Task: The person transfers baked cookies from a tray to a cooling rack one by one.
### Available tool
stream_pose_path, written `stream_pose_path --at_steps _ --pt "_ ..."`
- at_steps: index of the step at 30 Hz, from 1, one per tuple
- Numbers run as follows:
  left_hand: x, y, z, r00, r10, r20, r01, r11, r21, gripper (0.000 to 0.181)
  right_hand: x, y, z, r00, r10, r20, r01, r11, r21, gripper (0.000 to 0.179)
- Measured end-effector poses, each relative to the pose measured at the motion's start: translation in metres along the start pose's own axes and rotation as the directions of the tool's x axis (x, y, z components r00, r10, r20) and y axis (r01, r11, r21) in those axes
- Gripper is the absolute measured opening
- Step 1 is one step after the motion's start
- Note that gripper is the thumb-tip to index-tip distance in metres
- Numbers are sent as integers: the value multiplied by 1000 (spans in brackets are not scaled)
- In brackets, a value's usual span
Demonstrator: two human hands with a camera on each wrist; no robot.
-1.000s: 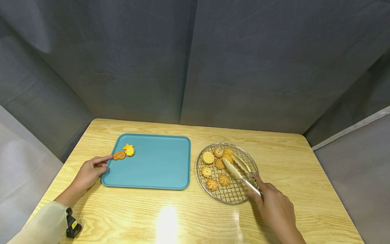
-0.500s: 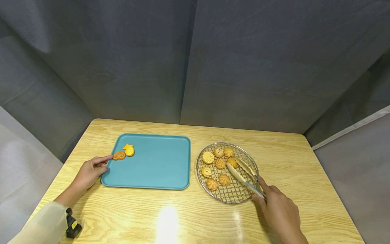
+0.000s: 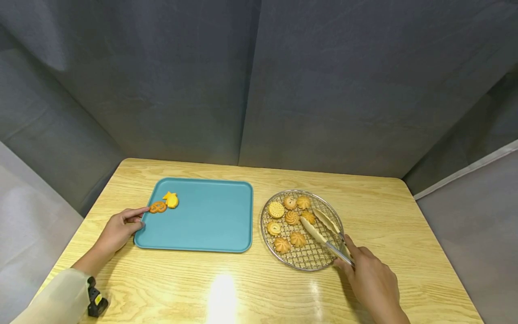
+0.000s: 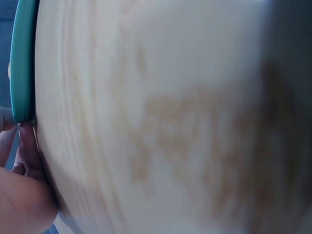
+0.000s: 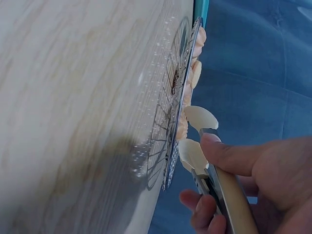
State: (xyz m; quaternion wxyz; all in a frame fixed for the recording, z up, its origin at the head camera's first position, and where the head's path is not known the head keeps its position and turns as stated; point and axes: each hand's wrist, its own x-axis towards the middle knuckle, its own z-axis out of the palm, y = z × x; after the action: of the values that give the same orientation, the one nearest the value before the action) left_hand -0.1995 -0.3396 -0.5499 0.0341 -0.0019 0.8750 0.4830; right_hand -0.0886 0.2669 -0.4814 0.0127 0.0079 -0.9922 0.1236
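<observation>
My left hand [image 3: 117, 229] pinches the left edge of a teal tray [image 3: 202, 225], thumb and fingers on either side of the rim in the left wrist view. On the tray near that hand lie a pretzel [image 3: 158, 207] and a yellow fish-shaped cracker [image 3: 171, 200]. My right hand [image 3: 372, 279] grips tongs [image 3: 313, 231] with cream tips and metal arms. The tips are spread around a ridged cookie [image 3: 308, 217] on a round wire rack [image 3: 311, 258]. In the right wrist view, the tong tips [image 5: 201, 118] reach down at the rack's cookies.
Several other cookies share the rack, including a round waffle-patterned one [image 3: 276, 209] and a swirled one [image 3: 292, 218]. Tray and rack stand side by side on a wooden table [image 3: 162, 288]. Grey curtains [image 3: 323, 90] hang behind it.
The right hand and tongs have shifted slightly right and toward me. The ridged cookie at the tips has slid the same way, apart from the cookie behind it. The left hand has stayed put.
</observation>
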Motion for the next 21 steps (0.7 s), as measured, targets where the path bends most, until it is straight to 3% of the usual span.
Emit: stream_pose_path --at_steps 8,21 --pt "1 0 0 1000 -10 3 10 1000 -9 47 2 -8 -2 999 16 35 -16 1000 14 74" --pt "1 -1 0 1000 -8 4 8 1000 -5 47 10 -26 -3 996 -64 -55 64 998 3 68"
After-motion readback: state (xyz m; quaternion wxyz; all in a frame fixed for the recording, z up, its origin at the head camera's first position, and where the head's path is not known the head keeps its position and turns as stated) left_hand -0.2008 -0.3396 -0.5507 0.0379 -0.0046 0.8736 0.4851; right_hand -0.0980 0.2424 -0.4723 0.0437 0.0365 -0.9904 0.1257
